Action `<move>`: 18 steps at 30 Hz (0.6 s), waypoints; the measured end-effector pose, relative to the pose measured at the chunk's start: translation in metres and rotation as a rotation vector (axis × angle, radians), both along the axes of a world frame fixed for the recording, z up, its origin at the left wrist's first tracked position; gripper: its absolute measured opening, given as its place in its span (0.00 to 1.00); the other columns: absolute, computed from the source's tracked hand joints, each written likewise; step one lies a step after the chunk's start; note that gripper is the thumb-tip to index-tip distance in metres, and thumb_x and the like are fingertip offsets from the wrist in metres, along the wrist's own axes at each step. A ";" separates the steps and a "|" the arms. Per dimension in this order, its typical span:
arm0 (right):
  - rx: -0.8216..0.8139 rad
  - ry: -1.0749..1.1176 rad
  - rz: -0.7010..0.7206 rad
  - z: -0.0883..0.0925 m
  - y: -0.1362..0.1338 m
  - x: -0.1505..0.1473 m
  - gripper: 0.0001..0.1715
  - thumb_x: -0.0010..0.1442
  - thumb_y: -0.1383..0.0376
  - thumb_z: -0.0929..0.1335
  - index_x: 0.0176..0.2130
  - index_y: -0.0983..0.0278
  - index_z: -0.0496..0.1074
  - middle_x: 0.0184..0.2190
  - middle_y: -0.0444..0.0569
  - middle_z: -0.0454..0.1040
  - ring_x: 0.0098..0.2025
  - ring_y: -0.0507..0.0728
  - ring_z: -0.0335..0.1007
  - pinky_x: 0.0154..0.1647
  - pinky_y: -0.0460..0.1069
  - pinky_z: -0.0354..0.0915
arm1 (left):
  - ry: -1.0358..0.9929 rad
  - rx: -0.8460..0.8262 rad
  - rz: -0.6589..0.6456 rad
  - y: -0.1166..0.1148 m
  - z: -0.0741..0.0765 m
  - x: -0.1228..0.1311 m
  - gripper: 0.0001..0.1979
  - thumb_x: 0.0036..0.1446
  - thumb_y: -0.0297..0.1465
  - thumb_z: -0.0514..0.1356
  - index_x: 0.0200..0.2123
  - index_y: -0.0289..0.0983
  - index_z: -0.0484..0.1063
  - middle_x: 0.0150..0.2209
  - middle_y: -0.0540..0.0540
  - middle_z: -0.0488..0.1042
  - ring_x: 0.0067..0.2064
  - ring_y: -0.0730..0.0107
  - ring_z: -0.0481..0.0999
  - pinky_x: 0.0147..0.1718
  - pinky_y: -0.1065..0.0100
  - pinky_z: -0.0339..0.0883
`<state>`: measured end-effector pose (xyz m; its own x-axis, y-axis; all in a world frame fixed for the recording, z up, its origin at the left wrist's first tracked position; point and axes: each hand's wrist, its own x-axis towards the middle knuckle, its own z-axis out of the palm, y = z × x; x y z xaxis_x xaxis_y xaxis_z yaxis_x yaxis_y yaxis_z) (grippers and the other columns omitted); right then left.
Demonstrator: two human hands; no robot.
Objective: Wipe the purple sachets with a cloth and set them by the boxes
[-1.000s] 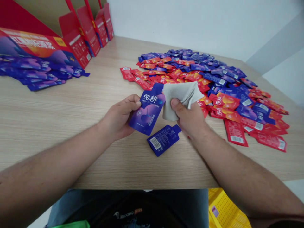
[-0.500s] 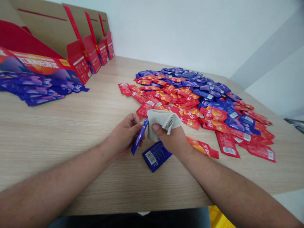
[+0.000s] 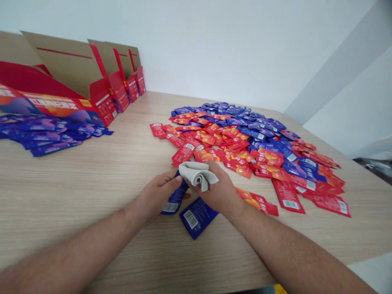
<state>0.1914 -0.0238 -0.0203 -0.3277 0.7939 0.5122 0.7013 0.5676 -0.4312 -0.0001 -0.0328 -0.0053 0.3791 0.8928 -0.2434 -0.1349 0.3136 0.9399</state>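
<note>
Left hand (image 3: 156, 192) closed on a blue sachet (image 3: 175, 200), right hand (image 3: 217, 190) pressing a folded off-white cloth (image 3: 197, 175) onto it — both just in front of the large red-and-blue sachet heap (image 3: 245, 139) on the worktop (image 3: 76, 192). Most sachets are left in the heap — only a blue batch (image 3: 45, 136) lies apart, left of it.

I see 1 blue sachet (image 3: 175, 199) in the left hand (image 3: 154, 192), mostly hidden behind its fingers and the folded grey cloth (image 3: 197, 175) in the right hand (image 3: 219, 191). The picture's left edge cuts off the red carton (image 3: 52, 107), and the print on the heaped sachets (image 3: 232, 136) is too small for me to read.
</note>
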 end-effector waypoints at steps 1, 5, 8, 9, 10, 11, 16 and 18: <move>0.009 -0.003 0.002 -0.001 0.000 0.000 0.13 0.63 0.63 0.70 0.48 0.63 0.75 0.41 0.54 0.78 0.44 0.62 0.75 0.42 0.56 0.72 | 0.052 0.001 0.003 0.001 0.000 0.000 0.16 0.59 0.43 0.64 0.41 0.36 0.79 0.35 0.44 0.80 0.32 0.66 0.77 0.33 0.67 0.71; 0.016 0.003 -0.001 -0.003 0.000 0.002 0.13 0.61 0.63 0.71 0.47 0.61 0.72 0.40 0.51 0.77 0.44 0.60 0.74 0.42 0.54 0.71 | 0.328 0.273 0.007 0.007 0.001 -0.005 0.14 0.62 0.41 0.60 0.39 0.39 0.82 0.33 0.47 0.80 0.36 0.63 0.77 0.36 0.67 0.69; -0.026 0.002 -0.005 -0.004 0.000 0.003 0.13 0.60 0.62 0.73 0.46 0.61 0.71 0.40 0.50 0.76 0.43 0.59 0.74 0.41 0.53 0.70 | 0.510 0.431 0.031 0.014 0.004 -0.010 0.11 0.61 0.38 0.61 0.34 0.41 0.83 0.32 0.49 0.81 0.39 0.62 0.77 0.38 0.69 0.67; -0.036 0.003 -0.004 -0.004 0.000 0.003 0.14 0.60 0.62 0.73 0.45 0.62 0.71 0.40 0.50 0.76 0.43 0.59 0.74 0.41 0.53 0.70 | 0.548 0.441 0.032 0.015 0.005 -0.011 0.11 0.61 0.38 0.61 0.34 0.41 0.83 0.31 0.49 0.81 0.37 0.62 0.77 0.36 0.69 0.66; -0.041 0.004 -0.002 -0.005 0.000 0.003 0.14 0.59 0.62 0.73 0.45 0.62 0.71 0.40 0.50 0.76 0.43 0.59 0.74 0.40 0.53 0.69 | 0.573 0.441 0.035 0.017 0.005 -0.012 0.11 0.60 0.39 0.62 0.34 0.41 0.83 0.31 0.49 0.81 0.35 0.63 0.76 0.34 0.69 0.66; -0.039 0.005 0.002 -0.005 0.001 0.003 0.14 0.59 0.62 0.73 0.44 0.62 0.71 0.39 0.50 0.76 0.43 0.59 0.74 0.40 0.52 0.69 | 0.586 0.434 0.040 0.018 0.005 -0.013 0.11 0.59 0.40 0.62 0.34 0.40 0.82 0.31 0.49 0.81 0.34 0.64 0.75 0.32 0.69 0.65; -0.029 -0.031 -0.023 -0.008 0.004 0.005 0.10 0.60 0.63 0.71 0.42 0.62 0.70 0.38 0.51 0.75 0.42 0.60 0.73 0.38 0.53 0.67 | 0.525 0.323 0.073 0.019 0.001 -0.012 0.12 0.57 0.40 0.64 0.34 0.38 0.81 0.29 0.49 0.79 0.30 0.68 0.72 0.30 0.70 0.63; -0.043 -0.038 -0.060 -0.009 0.005 0.007 0.09 0.60 0.62 0.71 0.40 0.61 0.68 0.37 0.51 0.75 0.41 0.60 0.73 0.36 0.53 0.67 | 0.443 0.263 0.070 0.018 -0.001 -0.011 0.10 0.57 0.37 0.64 0.34 0.38 0.81 0.29 0.49 0.79 0.29 0.68 0.72 0.29 0.69 0.64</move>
